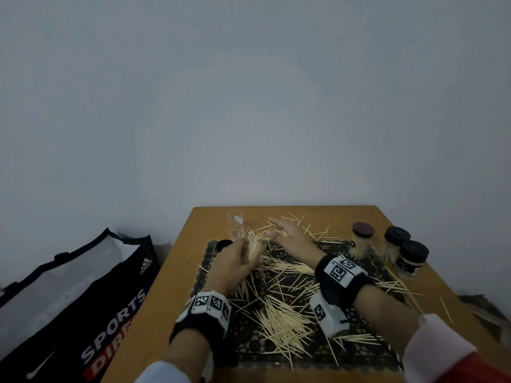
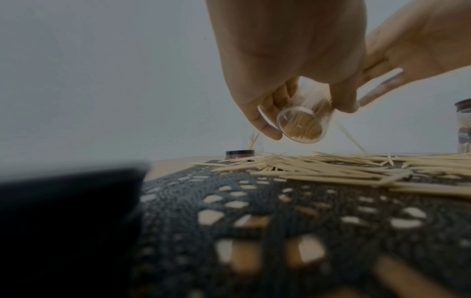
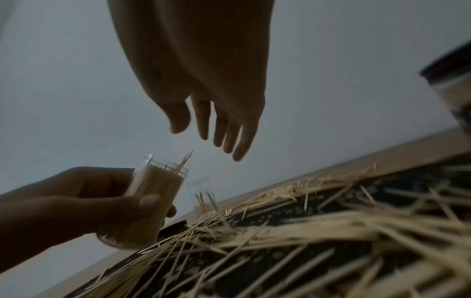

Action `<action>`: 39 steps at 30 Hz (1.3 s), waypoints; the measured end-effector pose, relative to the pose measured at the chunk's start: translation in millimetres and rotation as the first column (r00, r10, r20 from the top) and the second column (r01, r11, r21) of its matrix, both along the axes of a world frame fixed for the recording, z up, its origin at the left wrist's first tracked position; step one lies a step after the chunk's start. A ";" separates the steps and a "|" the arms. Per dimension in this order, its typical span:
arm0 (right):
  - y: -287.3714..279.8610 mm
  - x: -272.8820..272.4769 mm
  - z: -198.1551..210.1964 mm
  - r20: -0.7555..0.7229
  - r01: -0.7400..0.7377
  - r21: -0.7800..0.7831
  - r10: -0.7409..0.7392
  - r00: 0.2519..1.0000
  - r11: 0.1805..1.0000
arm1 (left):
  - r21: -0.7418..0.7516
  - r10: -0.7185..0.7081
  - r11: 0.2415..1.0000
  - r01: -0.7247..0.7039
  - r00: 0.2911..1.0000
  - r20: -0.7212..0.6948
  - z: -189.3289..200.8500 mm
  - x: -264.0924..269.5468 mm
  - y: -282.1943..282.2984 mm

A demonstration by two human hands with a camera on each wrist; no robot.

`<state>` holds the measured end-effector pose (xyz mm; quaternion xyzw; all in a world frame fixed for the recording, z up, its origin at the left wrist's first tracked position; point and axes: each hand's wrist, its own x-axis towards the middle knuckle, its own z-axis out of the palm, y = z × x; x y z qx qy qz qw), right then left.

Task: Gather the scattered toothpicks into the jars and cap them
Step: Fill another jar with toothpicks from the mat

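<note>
My left hand (image 1: pixel 235 261) grips a clear jar (image 1: pixel 255 248) packed with toothpicks and holds it tilted above the black lace mat (image 1: pixel 359 352); in the left wrist view the jar (image 2: pixel 303 125) shows its round base, and in the right wrist view the jar (image 3: pixel 150 201) is uncapped with a few picks sticking out. My right hand (image 1: pixel 287 233) hovers just beyond it with straight fingers (image 3: pixel 224 129), holding nothing. Scattered toothpicks (image 1: pixel 282 322) cover the mat. Another clear jar (image 1: pixel 235 225), nearly empty, stands at the back left with a dark cap (image 1: pixel 224 244) beside it.
Three capped jars of toothpicks stand at the right: one with a brown lid (image 1: pixel 362 241) and two with black lids (image 1: pixel 395 241) (image 1: pixel 412 258). The wooden table (image 1: pixel 431 217) meets a grey wall. A dark sports bag (image 1: pixel 83 299) sits on the floor left.
</note>
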<state>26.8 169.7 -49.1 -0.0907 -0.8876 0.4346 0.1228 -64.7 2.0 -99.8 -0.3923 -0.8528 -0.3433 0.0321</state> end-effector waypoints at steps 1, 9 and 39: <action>-2.4 2.1 -2.6 0.043 -0.029 -0.065 0.032 0.999 0.997 | 0.003 0.006 1.000 -0.006 1.000 -0.006 -0.3 -0.1 -0.1; -16.2 -0.2 -10.9 -0.028 -0.157 -0.047 0.156 0.987 0.986 | 0.029 -0.011 1.000 0.011 1.000 -0.004 -3.0 -1.9 -0.6; -0.9 -15.2 -20.6 0.301 -0.119 0.674 -0.123 0.946 0.729 | -0.101 0.068 0.992 -0.072 0.997 -0.039 0.4 -0.1 -2.4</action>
